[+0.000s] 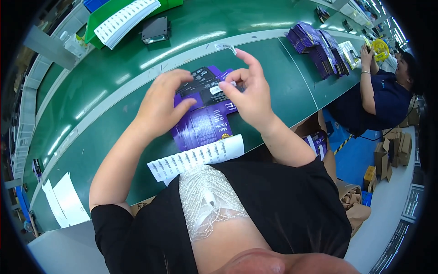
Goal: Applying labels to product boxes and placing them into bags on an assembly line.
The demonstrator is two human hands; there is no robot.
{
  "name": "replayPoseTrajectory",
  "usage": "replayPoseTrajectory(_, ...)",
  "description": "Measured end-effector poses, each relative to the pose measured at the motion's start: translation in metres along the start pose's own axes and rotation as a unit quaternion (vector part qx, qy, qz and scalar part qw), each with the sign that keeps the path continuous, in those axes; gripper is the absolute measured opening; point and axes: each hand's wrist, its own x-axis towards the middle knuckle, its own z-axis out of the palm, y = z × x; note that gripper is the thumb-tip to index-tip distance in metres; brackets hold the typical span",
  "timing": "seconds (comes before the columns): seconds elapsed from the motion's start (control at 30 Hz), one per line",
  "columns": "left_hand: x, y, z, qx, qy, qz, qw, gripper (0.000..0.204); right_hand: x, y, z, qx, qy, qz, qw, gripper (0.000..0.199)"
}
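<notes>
While your forearms rise from the lower edge, the green work table (114, 77) stretches under everything you hold; beyond your fingers a pale stripe runs along it, and past that stand a green bin (102, 16) with a white label sheet (125, 17) and a small dark box (156, 29); off to the right of your grip lie stacks of purple cartons (319, 45), where another person (388, 91) in dark blue works with their own hands; directly beneath your hands lies a pile of flat purple cartons (205, 125), and nearer your body than the pile rests a white strip of barcode labels (196, 157); your left hand (159, 107) curls its fingers closed on the edge of the dark flat carton (207, 86) lifted just above the pile; your right hand (251, 93) pinches a small white label (228, 85) between thumb and fingertips, touching that same carton's face, forefinger raised.
</notes>
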Motion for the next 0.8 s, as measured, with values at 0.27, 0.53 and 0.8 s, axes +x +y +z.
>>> replayPoseTrajectory(0.27, -0.002, -0.038, 0.037, 0.150, -0.059, 0.086, 0.983, 0.049, 0.019, 0.049, 0.016, -0.055, -0.021, 0.131, 0.990, 0.065)
replayPoseTrajectory(0.53, 0.008, -0.038, 0.047, 0.193, -0.051, 0.079, 0.977, 0.050, 0.027, 0.073, 0.019, -0.087, -0.040, 0.111, 0.989, 0.065)
replayPoseTrajectory(0.8, 0.012, -0.052, 0.058, 0.195, -0.032, 0.095, 0.976, 0.054, 0.033, 0.081, 0.020, -0.088, -0.037, 0.114, 0.989, 0.064)
